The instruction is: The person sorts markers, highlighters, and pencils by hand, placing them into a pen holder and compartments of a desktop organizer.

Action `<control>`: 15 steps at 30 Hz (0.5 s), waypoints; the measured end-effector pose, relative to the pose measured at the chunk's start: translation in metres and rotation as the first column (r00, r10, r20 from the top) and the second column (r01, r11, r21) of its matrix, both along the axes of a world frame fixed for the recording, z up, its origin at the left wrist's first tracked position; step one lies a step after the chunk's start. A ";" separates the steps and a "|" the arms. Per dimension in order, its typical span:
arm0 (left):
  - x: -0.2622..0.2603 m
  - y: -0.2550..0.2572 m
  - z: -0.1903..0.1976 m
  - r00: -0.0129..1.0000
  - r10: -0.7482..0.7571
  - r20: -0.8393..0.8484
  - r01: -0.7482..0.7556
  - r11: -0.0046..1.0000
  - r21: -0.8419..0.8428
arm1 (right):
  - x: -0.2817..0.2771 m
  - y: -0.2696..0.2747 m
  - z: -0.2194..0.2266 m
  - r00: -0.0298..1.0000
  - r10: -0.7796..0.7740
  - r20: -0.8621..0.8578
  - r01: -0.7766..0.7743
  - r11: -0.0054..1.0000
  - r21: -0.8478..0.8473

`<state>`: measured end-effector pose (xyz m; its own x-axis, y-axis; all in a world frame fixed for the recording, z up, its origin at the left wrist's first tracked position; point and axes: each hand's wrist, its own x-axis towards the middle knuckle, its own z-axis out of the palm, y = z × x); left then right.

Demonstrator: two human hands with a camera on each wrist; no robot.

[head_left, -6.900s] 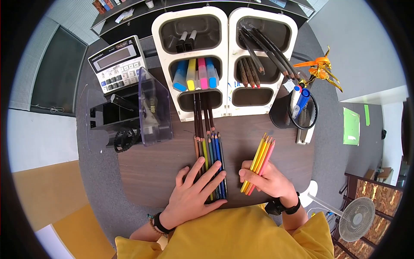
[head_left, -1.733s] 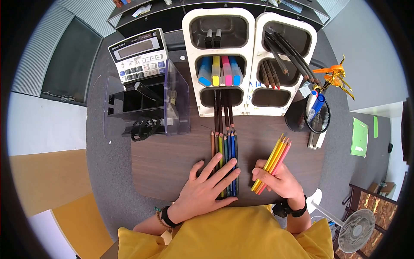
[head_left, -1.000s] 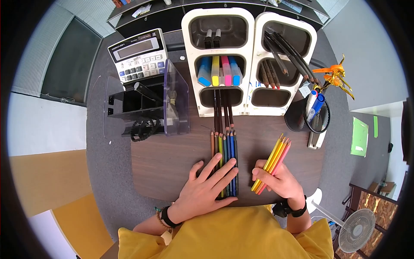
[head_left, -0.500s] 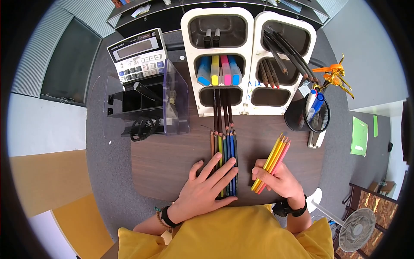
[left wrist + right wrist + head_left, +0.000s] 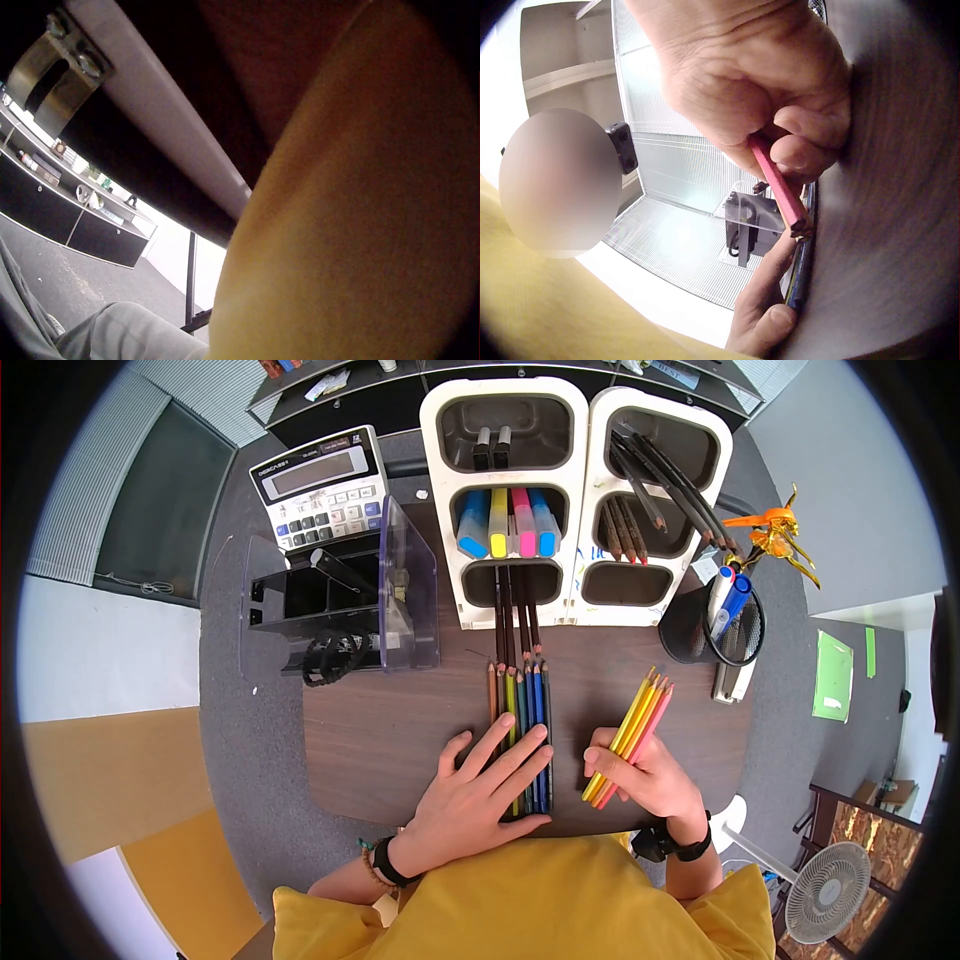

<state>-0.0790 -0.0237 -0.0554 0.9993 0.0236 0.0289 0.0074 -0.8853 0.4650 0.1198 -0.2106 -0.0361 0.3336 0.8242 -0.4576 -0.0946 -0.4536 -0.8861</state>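
My left hand (image 5: 468, 792) lies flat with fingers spread over a row of coloured pencils (image 5: 537, 695), in brown, olive, green, blue and black. Their sharpened tips point away from me, and the palm hides their near ends. To the right, my right hand (image 5: 650, 775) grips a small bundle of yellow, orange and pink coloured pencils (image 5: 640, 718), tilted with tips up and away. In the right wrist view the end of a pink pencil (image 5: 774, 174) sticks out below the curled fingers. The left wrist view shows mostly a forearm (image 5: 352, 210) and the table's underside.
Behind the pencils stands a white organizer (image 5: 574, 470) holding highlighters (image 5: 500, 525) and dark pencils (image 5: 511, 615). A clear box (image 5: 412, 600) and calculator (image 5: 325, 485) are at left. A mesh pen cup (image 5: 688, 625) and an orange-gold figurine (image 5: 770, 525) stand at right.
Since the oldest frame the head view has shifted, so the desk things appear farther right. Both hands keep the same hold, and over the last second almost nothing has moved.
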 end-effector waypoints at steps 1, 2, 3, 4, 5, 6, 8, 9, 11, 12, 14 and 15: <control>0.000 0.000 0.000 1.000 -0.001 0.000 0.001 1.000 0.002 | 0.000 0.000 0.000 1.000 0.000 0.000 0.000 1.000 0.000; 0.000 0.000 0.000 1.000 -0.001 0.000 0.001 1.000 0.002 | -0.001 0.000 -0.001 1.000 -0.005 0.003 0.005 1.000 0.000; 0.000 0.000 0.001 1.000 -0.004 -0.004 0.004 1.000 0.004 | -0.001 0.000 -0.001 1.000 -0.011 0.005 0.011 1.000 0.000; 0.000 0.001 0.001 1.000 -0.006 -0.007 0.006 1.000 0.005 | -0.001 0.000 -0.001 1.000 -0.010 0.006 0.010 1.000 0.000; 0.000 0.001 0.001 1.000 -0.006 -0.007 0.006 1.000 0.005 | -0.001 0.000 -0.001 1.000 -0.008 0.006 0.008 1.000 0.000; 0.000 0.001 0.001 1.000 -0.009 -0.011 0.009 1.000 0.007 | -0.001 0.000 -0.001 1.000 -0.006 0.006 0.006 1.000 0.000; -0.001 0.000 0.001 1.000 -0.012 -0.015 0.012 1.000 0.009 | -0.001 0.000 -0.001 1.000 -0.007 0.004 0.007 1.000 0.005; -0.001 0.000 0.001 1.000 -0.014 -0.017 0.014 1.000 0.011 | -0.001 0.000 -0.001 1.000 -0.009 0.002 0.009 1.000 0.010; -0.002 -0.001 0.000 1.000 -0.017 -0.018 0.017 1.000 0.014 | -0.001 -0.001 -0.001 1.000 -0.006 0.006 0.006 1.000 0.007; -0.003 -0.001 0.000 1.000 -0.017 -0.019 0.017 1.000 0.022 | -0.001 -0.001 0.000 1.000 -0.002 0.010 0.002 1.000 0.005; -0.004 -0.003 0.000 1.000 -0.018 -0.018 0.019 0.999 0.032 | -0.002 0.001 0.000 1.000 -0.013 0.025 0.012 1.000 0.014; -0.005 -0.003 0.000 1.000 -0.019 -0.017 0.020 0.999 0.049 | -0.002 0.002 0.001 0.999 -0.021 0.039 0.021 1.000 0.022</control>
